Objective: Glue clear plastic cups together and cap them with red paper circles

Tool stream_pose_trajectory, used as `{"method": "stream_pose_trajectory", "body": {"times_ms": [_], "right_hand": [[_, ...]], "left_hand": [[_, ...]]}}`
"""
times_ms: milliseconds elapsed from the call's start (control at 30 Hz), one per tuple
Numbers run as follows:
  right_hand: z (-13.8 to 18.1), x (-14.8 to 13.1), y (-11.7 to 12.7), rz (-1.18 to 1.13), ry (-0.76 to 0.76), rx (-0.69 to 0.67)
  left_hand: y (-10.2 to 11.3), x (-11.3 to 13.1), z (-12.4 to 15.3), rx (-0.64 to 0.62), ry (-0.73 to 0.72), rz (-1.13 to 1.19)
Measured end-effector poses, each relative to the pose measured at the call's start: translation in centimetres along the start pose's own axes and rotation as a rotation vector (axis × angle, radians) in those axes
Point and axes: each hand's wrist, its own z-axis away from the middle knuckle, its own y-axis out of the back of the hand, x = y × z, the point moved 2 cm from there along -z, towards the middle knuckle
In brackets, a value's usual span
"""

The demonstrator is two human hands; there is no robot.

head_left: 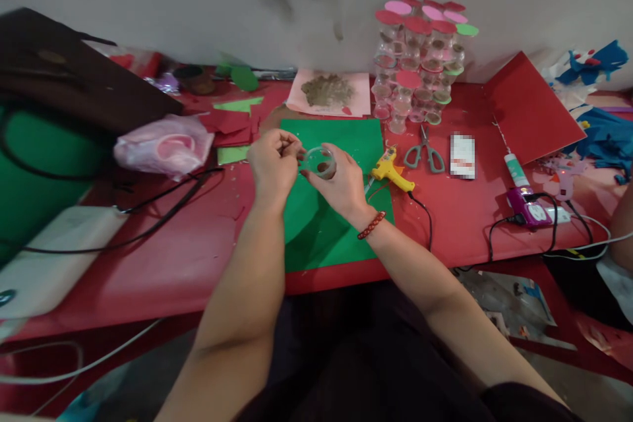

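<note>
My right hand (346, 178) grips a clear cup (321, 163) above a green sheet (324, 231) — I can't tell whether my left hand (274, 161), beside it, pinches anything — likely cup detailing, needing steadiness next

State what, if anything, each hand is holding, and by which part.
The right hand holds a clear cup around its side. The left hand has its fingertips together beside the cup; whether they grip anything cannot be told.

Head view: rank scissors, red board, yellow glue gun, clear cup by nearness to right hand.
From right hand:
1. Clear cup: in its grasp
2. Yellow glue gun: right of the hand
3. Scissors: past the glue gun
4. Red board: farther right
</note>
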Motion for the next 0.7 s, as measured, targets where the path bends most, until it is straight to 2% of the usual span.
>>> {"method": "stream_pose_trajectory", "body": {"times_ms": [167, 333, 500, 700], "right_hand": [[-0.1, 0.4, 0.4, -0.005, 0.009, 0.023], [-0.1, 1.0, 0.6, -0.073, -0.013, 0.071], [-0.1, 1.4, 0.6, -0.066, 0.01, 0.094], [-0.1, 1.6, 0.5, -0.082, 0.014, 0.065]], "left_hand": [[-0.2, -0.3, -0.4, -0.014, 0.024, 0.063], [0.1, 0.1, -0.2, -0.013, -0.139, 0.023], [0.6, 0.1, 0.0, -0.036, -0.074, 0.036], [0.2, 0.5, 0.4, -0.189, -0.184, 0.015]]}}
